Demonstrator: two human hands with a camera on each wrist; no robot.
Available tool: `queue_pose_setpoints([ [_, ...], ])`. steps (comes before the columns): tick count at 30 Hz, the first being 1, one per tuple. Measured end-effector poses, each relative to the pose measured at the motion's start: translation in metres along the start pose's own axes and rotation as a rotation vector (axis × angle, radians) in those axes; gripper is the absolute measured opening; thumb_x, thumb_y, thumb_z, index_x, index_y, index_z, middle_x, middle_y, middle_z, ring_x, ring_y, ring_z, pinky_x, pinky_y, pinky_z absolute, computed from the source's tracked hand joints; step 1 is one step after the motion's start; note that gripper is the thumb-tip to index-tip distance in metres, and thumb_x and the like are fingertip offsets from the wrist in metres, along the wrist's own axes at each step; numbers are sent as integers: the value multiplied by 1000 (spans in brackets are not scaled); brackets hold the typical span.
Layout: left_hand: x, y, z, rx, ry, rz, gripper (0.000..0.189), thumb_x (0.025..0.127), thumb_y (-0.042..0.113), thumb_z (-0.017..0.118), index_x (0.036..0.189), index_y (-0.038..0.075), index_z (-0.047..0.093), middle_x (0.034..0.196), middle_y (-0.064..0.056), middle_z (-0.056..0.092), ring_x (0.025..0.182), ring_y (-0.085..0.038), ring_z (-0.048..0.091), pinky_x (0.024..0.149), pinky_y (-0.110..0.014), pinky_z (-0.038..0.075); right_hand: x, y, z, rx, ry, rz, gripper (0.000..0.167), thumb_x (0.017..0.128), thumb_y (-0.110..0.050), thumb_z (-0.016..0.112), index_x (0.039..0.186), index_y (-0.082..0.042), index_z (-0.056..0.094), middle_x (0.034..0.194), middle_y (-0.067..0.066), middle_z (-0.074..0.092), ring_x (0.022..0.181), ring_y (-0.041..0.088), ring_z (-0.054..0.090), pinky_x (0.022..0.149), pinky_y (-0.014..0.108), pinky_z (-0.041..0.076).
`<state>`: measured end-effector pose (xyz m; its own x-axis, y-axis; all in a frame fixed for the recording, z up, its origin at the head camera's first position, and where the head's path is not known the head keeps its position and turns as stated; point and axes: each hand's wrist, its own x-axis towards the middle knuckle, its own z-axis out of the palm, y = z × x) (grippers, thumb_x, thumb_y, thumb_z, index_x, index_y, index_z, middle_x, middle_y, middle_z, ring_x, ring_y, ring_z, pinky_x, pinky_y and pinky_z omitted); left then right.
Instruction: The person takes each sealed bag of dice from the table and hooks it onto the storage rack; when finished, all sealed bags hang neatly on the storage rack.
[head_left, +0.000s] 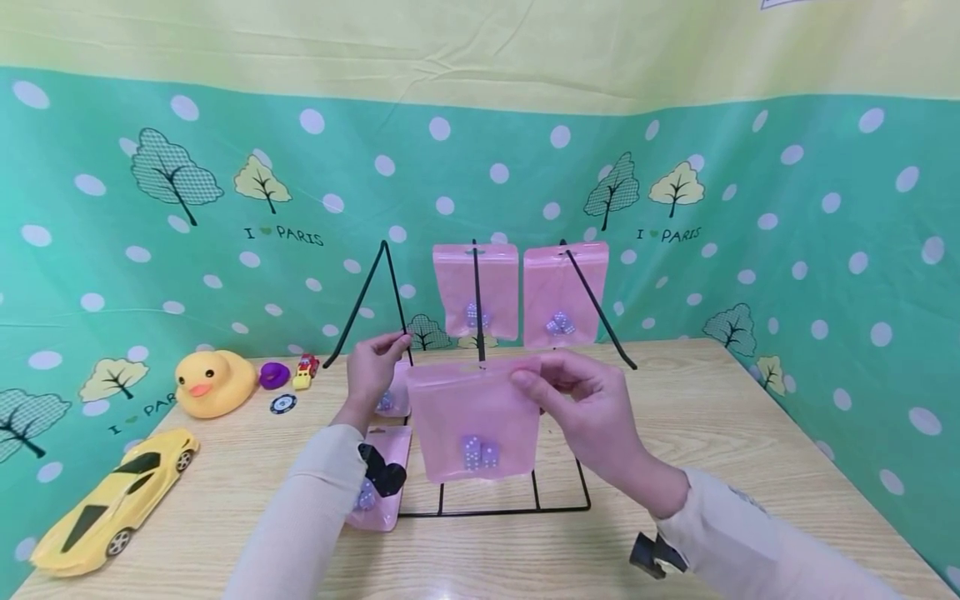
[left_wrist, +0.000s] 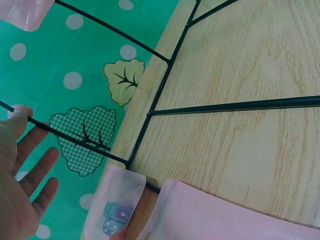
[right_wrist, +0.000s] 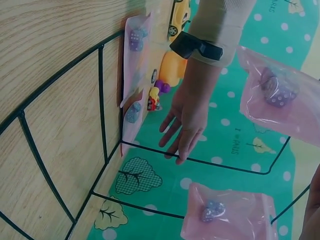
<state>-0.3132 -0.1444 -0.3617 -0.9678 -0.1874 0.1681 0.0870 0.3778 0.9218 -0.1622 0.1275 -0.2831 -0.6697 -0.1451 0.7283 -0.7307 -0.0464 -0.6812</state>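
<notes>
- Green dotted cloth (head_left: pixel 345 158) stands behind the wooden table (head_left: pixel 675 433), which I watch from far away through the cameras.
- Farthest left lies a yellow car (head_left: pixel 123 500); behind it sit a rubber duck (head_left: pixel 217 387) and smaller toys. I suppose they are put aside so that the rack has free room.
- Next come two pink pouches on the table at the rack's left, the front pouch (head_left: pixel 386 512) and the back pouch (head_left: pixel 402 387); both contain dice, partly hidden.
- Left grip (head_left: pixel 372 364), a person's bare hand, pinches an upright wire of the black rack (head_left: pixel 495 512) between thumb and finger, probably for keeping it steady. Beside it, the left prong (head_left: pixel 356 304) carries no pouch.
- At the centre, one pouch (head_left: pixel 450 283) hangs on the middle prong (head_left: pixel 477 292), with dice gathered at its bottom.
- Before it is the held pouch (head_left: pixel 450 417), upright, with dice inside low down. Its top edge meets the prong's tip; whether the hole is already threaded, I cannot tell.
- More right, another pouch (head_left: pixel 540 283) with dice hangs from the right prong (head_left: pixel 601 308).
- Right grip (head_left: pixel 588 408) pinches the held pouch's upper right corner, I think to leave the hole uncovered.
</notes>
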Motion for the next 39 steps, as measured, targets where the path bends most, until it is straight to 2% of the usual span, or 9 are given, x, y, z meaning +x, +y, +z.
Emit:
queue_pose_setpoints([
  [6, 1, 0, 1, 27, 30, 37, 30, 102, 25, 66, 125, 6, 72, 122, -15, 71, 106, -29, 66, 90, -40, 53, -2, 2, -2, 25, 3, -5, 8, 91, 5, 71, 97, 1, 75, 74, -1, 68, 59, 11, 58, 54, 23, 53],
  [12, 1, 1, 1, 17, 19, 34, 31, 102, 25, 65, 126, 5, 71, 125, -16, 70, 108, -29, 65, 93, -41, 53, -1, 2, -3, 44, 10, 16, 7, 94, 0, 71, 97, -2, 77, 74, -2, 69, 58, 10, 57, 53, 22, 52],
  [21, -1, 3, -1, 7, 8, 12, 33, 103, 26, 63, 128, 5, 70, 128, -16, 69, 113, -31, 64, 98, -44, 52, 3, 3, -2, -67, 29, 108, 5, 94, -3, 72, 92, 2, 73, 70, 0, 64, 58, 14, 55, 54, 24, 52],
  [31, -1, 2, -1, 29, 17, 16, 33, 103, 25, 63, 127, 4, 70, 124, -18, 70, 109, -30, 65, 96, -43, 53, 24, 21, 1, -129, 93, 171, 9, 95, -6, 72, 96, 3, 74, 77, 8, 71, 63, 16, 66, 60, 29, 59],
  [39, -1, 1, 0, 21, 10, 13, 32, 103, 26, 64, 126, 6, 71, 125, -16, 70, 109, -29, 65, 94, -42, 53, 42, 37, -2, -184, 124, 160, 12, 94, -10, 74, 97, 1, 76, 78, 10, 71, 63, 16, 62, 58, 29, 57],
])
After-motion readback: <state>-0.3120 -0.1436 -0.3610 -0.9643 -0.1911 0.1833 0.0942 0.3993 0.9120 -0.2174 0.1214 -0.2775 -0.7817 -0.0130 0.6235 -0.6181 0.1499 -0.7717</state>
